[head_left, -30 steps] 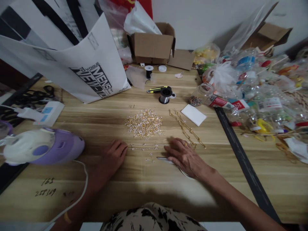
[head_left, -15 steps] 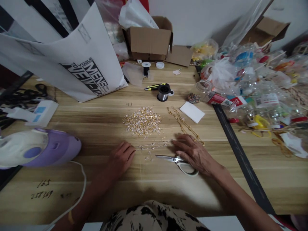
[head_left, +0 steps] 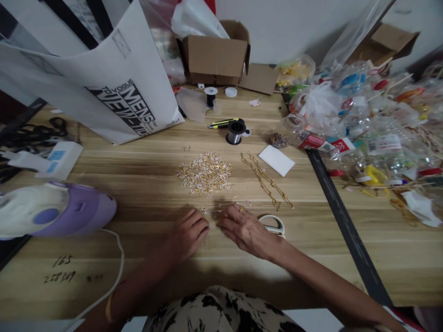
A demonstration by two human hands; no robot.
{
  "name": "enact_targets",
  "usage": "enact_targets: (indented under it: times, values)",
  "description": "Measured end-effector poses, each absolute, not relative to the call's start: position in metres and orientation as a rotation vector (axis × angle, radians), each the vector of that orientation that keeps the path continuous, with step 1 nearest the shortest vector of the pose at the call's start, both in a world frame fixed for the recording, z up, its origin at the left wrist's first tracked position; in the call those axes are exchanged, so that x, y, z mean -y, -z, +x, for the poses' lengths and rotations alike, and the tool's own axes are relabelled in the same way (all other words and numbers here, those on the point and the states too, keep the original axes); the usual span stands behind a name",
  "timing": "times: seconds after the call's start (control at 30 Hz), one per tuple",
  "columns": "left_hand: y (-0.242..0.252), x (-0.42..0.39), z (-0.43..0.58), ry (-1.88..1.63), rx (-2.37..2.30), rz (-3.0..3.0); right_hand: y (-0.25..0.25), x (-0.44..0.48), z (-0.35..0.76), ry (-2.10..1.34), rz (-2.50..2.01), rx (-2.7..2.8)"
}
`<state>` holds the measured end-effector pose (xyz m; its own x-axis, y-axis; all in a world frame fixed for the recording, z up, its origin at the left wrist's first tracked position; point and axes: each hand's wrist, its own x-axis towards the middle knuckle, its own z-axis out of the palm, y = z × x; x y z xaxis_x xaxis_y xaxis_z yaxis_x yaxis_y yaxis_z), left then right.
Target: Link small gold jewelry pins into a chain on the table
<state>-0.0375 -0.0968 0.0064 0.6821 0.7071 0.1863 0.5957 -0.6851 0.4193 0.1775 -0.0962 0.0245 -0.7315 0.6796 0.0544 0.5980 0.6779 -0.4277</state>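
My left hand (head_left: 189, 231) rests low over the table, fingers curled and closed, tips by some small clear beaded bits (head_left: 210, 226). Close on its right, my right hand (head_left: 244, 228) has its fingers bent together and pointing left; what either hand pinches, if anything, is too small to make out. Silver beaded chains (head_left: 211, 210) lie just beyond the fingers, partly covered by the right hand. Under that hand are the scissors (head_left: 277, 220), only their pale handle showing. A heap of gold and clear beaded links (head_left: 205, 174) lies farther back.
Gold beaded chains (head_left: 265, 180) and a white card (head_left: 277, 160) lie to the right. Behind are a wire spool (head_left: 236, 133), a yellow-black cutter (head_left: 221, 123) and a bead jar (head_left: 279, 139). A purple-white appliance (head_left: 86, 210) with its cord (head_left: 121, 258) occupies the left.
My right hand has moved left from beside the gold chains to the small bits, now covering the scissors' blades. My left hand has shifted slightly right and nearer to me.
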Motion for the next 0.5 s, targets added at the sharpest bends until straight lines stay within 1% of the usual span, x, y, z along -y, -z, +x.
enact_targets:
  times: [0.23, 0.5]
  values:
    - [-0.001, 0.096, -0.031, -0.402, -1.027, 2.622, -0.009, 0.093, 0.161, -0.349, -1.100, 2.713]
    - [0.001, 0.095, -0.033, -0.428, -1.032, 2.572, -0.012, 0.090, 0.156, -0.271, -1.105, 2.745]
